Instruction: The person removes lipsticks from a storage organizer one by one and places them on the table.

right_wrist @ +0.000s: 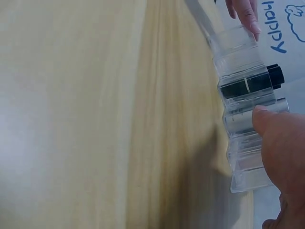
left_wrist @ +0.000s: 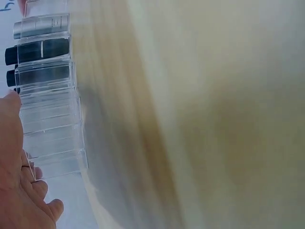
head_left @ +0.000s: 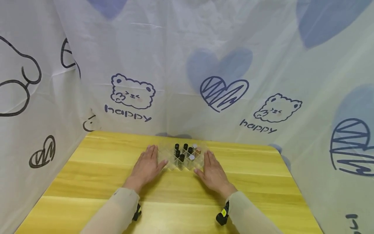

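A clear plastic organizer (head_left: pixel 168 156) with diamond-shaped compartments stands on the table near its back edge. Several lipstick-like tubes stand upright in it: black ones (head_left: pixel 181 158), whitish-silver ones (head_left: pixel 192 157) and one with an orange-brown top (head_left: pixel 198 150). My left hand (head_left: pixel 146 167) lies along the organizer's left side, fingers straight, thumb toward the front. On the opposite side is my right hand (head_left: pixel 214 170), likewise with extended fingers. In the left wrist view the left thumb (left_wrist: pixel 10 101) is at the top edge; the right thumb (right_wrist: pixel 263 117) overlaps a silver tube (right_wrist: pixel 238 121) in the right wrist view.
The yellow wood-grain table (head_left: pixel 181 211) extends toward me and to both sides. White cloth (head_left: pixel 175 81) printed with hearts, bears and lettering hangs behind it and along the sides. A black strap device (head_left: pixel 223 214) is on the right wrist, another (head_left: pixel 137 213) on the left.
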The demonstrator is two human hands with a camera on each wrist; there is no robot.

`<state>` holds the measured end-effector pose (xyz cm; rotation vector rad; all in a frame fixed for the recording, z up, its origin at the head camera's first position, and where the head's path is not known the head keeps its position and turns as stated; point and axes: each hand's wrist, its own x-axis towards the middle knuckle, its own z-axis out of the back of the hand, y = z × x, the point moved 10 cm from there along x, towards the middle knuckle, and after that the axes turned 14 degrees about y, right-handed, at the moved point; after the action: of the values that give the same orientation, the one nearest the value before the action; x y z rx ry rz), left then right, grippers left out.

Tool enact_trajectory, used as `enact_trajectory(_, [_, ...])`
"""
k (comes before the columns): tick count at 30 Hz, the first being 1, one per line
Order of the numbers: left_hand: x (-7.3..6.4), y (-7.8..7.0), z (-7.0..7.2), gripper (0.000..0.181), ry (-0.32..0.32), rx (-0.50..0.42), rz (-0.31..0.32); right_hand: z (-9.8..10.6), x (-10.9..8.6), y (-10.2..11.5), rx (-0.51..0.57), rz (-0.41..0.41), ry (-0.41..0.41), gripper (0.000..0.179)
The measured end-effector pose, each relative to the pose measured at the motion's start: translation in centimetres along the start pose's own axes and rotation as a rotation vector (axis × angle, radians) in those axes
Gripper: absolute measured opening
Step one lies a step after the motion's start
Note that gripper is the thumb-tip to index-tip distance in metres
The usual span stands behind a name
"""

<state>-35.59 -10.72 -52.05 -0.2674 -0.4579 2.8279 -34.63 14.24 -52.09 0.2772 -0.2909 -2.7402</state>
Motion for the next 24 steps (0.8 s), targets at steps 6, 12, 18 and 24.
enact_trajectory(6, [-1.9, -0.8, -0.4, 0.087, -0.022, 0.026, -0.031, -0.2, -1.8, 0.1, 0.024, -0.005, -0.002, 0.090])
enact_trajectory(12, [-3.7, -1.6, -0.9, 0.085, -0.028, 0.021, -0.051, -0.5, -3.8, 0.4, 0.039, -0.014, -0.005, 0.090])
enact_trajectory(18, [-5.2, -2.0, -1.1, 0.084, -0.049, -0.007, -0.074, -0.8, -5.8, 0.9, 0.034, -0.007, -0.030, 0.090])
enact_trajectory(24, [-6.5, -2.0, -1.5, 0.083, -0.064, 0.000, -0.082, -1.3, -7.5, 1.7, 0.031, 0.022, -0.046, 0.089])
